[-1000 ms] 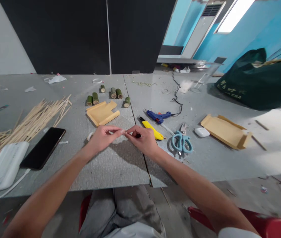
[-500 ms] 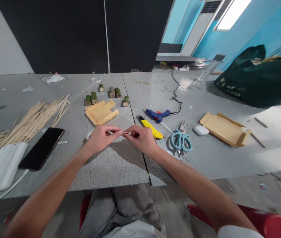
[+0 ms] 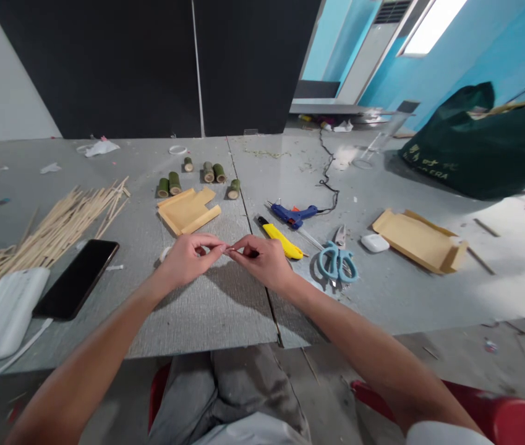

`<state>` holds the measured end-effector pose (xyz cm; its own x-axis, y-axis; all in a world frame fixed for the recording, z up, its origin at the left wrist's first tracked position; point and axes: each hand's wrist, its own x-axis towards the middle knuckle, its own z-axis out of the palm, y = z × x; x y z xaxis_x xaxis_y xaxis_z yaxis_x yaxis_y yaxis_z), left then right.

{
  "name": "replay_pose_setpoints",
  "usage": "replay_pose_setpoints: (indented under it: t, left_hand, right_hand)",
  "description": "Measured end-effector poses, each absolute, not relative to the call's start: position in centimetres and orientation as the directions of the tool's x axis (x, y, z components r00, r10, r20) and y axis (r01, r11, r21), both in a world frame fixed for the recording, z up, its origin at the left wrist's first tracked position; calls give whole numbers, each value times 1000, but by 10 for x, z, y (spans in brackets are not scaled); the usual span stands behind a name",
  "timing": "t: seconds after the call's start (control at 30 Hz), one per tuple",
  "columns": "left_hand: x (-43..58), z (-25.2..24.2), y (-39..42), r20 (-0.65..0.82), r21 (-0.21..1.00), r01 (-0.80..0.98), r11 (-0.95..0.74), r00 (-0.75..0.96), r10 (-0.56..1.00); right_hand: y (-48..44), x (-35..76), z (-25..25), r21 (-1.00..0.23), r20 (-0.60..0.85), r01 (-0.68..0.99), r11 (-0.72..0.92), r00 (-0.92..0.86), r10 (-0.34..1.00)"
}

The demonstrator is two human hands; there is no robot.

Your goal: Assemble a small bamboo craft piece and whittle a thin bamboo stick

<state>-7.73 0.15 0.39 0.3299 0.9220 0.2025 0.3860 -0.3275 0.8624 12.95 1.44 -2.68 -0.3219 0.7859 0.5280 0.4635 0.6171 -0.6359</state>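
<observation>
My left hand [image 3: 192, 256] and my right hand [image 3: 261, 259] meet fingertip to fingertip above the grey table [image 3: 197, 321]. Both are closed in a pinch, and whatever lies between the fingers is too small and too covered to name. Just beyond my left hand is an opened brown cardboard box [image 3: 188, 210]. A yellow utility knife [image 3: 282, 240] rests close to my right hand, with a blue glue gun [image 3: 294, 215] behind it. Light-blue-handled scissors [image 3: 337, 259] lie farther right. A white ring, perhaps a tape roll, is partly hidden behind my left wrist.
Several short green bamboo pieces [image 3: 175, 183] stand behind the box. Left lie many thin wooden sticks [image 3: 72, 219], a phone [image 3: 79, 278] and a white power bank [image 3: 9, 315] with a cable. Rightward are a white earphone case [image 3: 375, 243], another cardboard box [image 3: 417, 240] and a dark green bag [image 3: 480, 148].
My two hands stay together in nearly the same pinch, with only a slight shift at the fingertips. The whole view has moved very slightly; the things on the table lie as before.
</observation>
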Motion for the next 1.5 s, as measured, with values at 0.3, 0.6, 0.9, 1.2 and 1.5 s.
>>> replay_pose_setpoints:
  t: [0.3,0.6,0.9,1.2,1.5]
  left_hand:
    - [-79,5,-1,327,770,414,-485,395,858]
    - [-75,4,-1,417,704,432,-563,390,821]
    - [-78,4,2,400,717,445,-536,367,840]
    - [-81,3,7,216,904,288,-317,331,918]
    - [-81,8,5,3,954,284,-96,311,950]
  right_hand:
    - [14,132,-29,-592,557,489,640,-326,764]
    - [14,131,-31,-453,637,541,709,-359,682]
    - [13,130,-24,-505,604,496,706,-380,700]
    - [10,132,-18,-509,595,467,724,-417,687]
    - [9,131,-15,-603,552,422,677,-392,736]
